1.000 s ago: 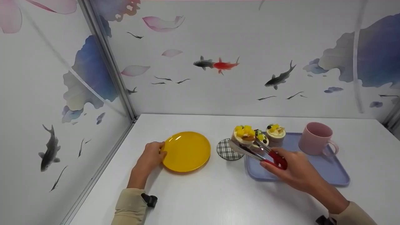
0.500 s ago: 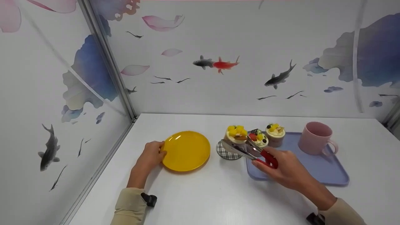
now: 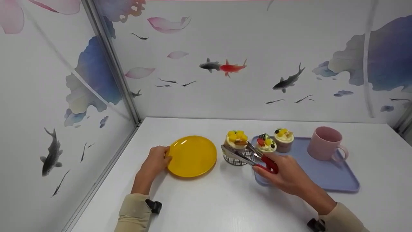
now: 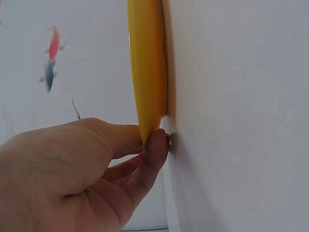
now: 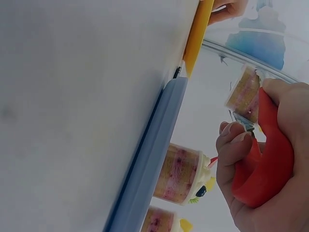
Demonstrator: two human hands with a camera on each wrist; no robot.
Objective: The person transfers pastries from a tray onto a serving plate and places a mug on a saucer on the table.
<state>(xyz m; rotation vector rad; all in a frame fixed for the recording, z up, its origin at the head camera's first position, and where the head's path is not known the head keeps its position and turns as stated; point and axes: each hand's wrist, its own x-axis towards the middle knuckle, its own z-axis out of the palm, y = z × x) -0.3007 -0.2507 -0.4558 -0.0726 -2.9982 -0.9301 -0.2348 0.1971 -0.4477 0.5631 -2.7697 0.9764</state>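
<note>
My left hand (image 3: 156, 161) pinches the left rim of a round yellow plate (image 3: 193, 157); in the left wrist view, the thumb is on top of the rim (image 4: 137, 96) and fingers are beneath. My right hand (image 3: 289, 175) grips the red handles of metal tongs (image 3: 269, 163). Between the tongs' tips is a fruit-topped dessert cup (image 3: 236, 138), over a round checkered coaster (image 3: 236, 163). In the right wrist view, this held cup (image 5: 245, 94) hangs higher than the tray's edge, upright, with layered cake showing through its clear side.
A blue-purple tray (image 3: 322, 174) lies at the right. On it stand two more dessert cups, one with a strawberry (image 3: 265, 144) and one behind it (image 3: 284, 138), and a pink mug (image 3: 325, 143). Painted walls border the white table (image 3: 199, 206) at the back and left.
My right hand has moved left with the tongs and the dessert cup, from beside the tray's cups to over the coaster. My left hand and the plate have stayed put.
</note>
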